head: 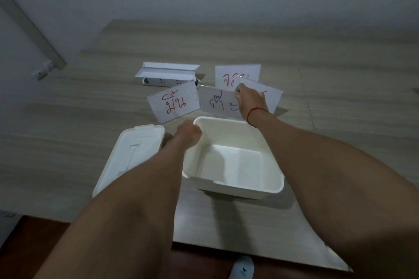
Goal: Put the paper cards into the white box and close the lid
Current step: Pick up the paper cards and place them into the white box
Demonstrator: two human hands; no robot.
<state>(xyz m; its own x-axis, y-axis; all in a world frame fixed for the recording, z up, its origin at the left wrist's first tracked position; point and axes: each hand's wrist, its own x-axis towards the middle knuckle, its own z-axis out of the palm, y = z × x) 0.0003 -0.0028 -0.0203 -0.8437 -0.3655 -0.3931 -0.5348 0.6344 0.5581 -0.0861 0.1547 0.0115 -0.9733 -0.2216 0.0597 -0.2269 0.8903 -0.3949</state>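
Note:
The white box stands open and empty near the table's front edge. Its lid lies flat to its left. Beyond the box lie several paper cards with red writing: one at the left, one in the middle, one at the back and one to the right. My left hand grips the box's far left corner. My right hand, a red string on its wrist, pinches the edge of the right card, lifted over the others.
A white folded stand with a dark-marked strip lies behind the cards. The wooden table runs to a wall at the back. A shoe shows below the table's front edge.

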